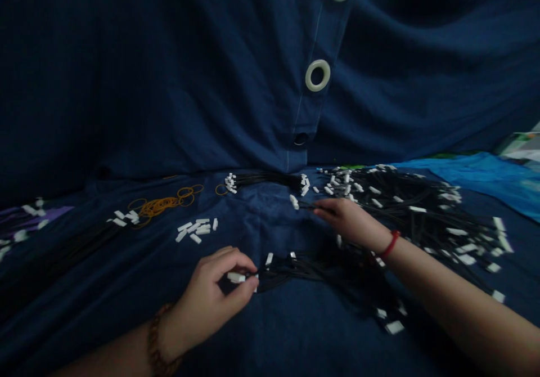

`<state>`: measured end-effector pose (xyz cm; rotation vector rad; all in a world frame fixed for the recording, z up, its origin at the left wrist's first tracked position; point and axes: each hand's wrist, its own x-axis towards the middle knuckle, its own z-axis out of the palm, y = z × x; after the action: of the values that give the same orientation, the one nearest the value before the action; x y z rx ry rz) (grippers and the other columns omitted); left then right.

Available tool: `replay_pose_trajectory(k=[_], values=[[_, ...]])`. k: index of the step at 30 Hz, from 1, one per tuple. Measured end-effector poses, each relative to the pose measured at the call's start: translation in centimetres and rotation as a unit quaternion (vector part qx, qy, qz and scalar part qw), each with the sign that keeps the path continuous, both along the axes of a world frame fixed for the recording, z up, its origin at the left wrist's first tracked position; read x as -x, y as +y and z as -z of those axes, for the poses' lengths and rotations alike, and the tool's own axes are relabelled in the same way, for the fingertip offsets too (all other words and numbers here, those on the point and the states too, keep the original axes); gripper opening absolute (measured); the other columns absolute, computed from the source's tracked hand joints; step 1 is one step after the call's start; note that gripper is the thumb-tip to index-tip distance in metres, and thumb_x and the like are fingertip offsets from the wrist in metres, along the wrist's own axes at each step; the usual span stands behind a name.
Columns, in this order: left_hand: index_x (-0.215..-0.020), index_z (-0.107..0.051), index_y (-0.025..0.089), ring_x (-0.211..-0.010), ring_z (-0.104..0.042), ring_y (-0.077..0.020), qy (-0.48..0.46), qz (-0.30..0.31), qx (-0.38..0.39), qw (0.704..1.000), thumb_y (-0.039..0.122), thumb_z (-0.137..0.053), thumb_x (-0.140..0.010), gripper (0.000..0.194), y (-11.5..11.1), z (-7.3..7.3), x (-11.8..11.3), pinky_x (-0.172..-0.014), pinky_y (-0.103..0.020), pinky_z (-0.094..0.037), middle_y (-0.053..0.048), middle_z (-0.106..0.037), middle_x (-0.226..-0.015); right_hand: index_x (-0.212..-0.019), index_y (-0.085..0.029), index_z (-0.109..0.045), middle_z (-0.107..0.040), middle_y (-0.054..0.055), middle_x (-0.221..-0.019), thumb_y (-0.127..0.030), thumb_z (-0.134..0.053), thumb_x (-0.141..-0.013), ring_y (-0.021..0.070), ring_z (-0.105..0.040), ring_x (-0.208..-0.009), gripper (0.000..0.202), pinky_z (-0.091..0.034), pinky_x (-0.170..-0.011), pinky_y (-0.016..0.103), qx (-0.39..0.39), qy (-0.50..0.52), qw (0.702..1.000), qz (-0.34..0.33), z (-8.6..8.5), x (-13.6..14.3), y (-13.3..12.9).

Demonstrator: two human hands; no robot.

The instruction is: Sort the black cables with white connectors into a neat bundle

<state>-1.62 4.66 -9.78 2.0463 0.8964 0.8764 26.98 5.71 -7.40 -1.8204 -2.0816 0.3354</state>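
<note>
- Fingers of the left hand are pinched, thumb against index, on white connectors at the near end of a loose bundle of black cables; gripping at the ends probably keeps the tips together while the slack trails rightward.
- The right hand, farther forward, has thumb and fingertips closed on a single black cable, just behind its white tip, perhaps so that the tip is left free. Its hidden fingers cannot be made out.
- Beyond the hands, a tidy bundle lies crosswise with tips gathered at both ends, seemingly to keep it apart from the tangled pile on the right.
- On the left lie small loose white pieces, a heap of rubber bands, thin, round and amber, and another long dark bundle.
- Cables look slim, smooth and flexible; connectors are small, hard-looking, plastic-like blocks.
- Everything rests on creased dark blue cloth. Behind hangs a draped blue curtain with glossy pale rings.
</note>
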Motion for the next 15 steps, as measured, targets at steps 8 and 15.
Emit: replay_pose_trajectory(k=[8,15], values=[[-0.079,-0.064,0.023,-0.061,-0.059,-0.0139,-0.051,-0.103,-0.071,0.991,0.026,-0.047,-0.085,0.018,0.7,-2.8,1.1,-0.06,-0.023,-0.044,0.001,-0.064,-0.069,-0.123,-0.016,-0.049,-0.06,0.008,-0.105,-0.04,-0.053,-0.084,0.0183,-0.058,-0.092,0.045,-0.047,-0.078,0.026,0.077,0.004,0.982,-0.17,-2.7,3.7,-3.8],[-0.1,-0.06,0.02,-0.086,-0.06,-0.0175,0.119,-0.093,-0.199,0.968,0.03,-0.042,-0.09,0.023,2.6,-2.1,1.5,-0.079,-0.029,-0.045,-0.004,-0.065,-0.095,-0.108,-0.016,-0.057,-0.061,0.007,-0.096,-0.021,-0.035,-0.094,0.0165,-0.058,-0.085,0.026,-0.042,-0.075,0.027,-0.032,-0.094,0.993,-0.066,-1.7,2.9,-2.1]])
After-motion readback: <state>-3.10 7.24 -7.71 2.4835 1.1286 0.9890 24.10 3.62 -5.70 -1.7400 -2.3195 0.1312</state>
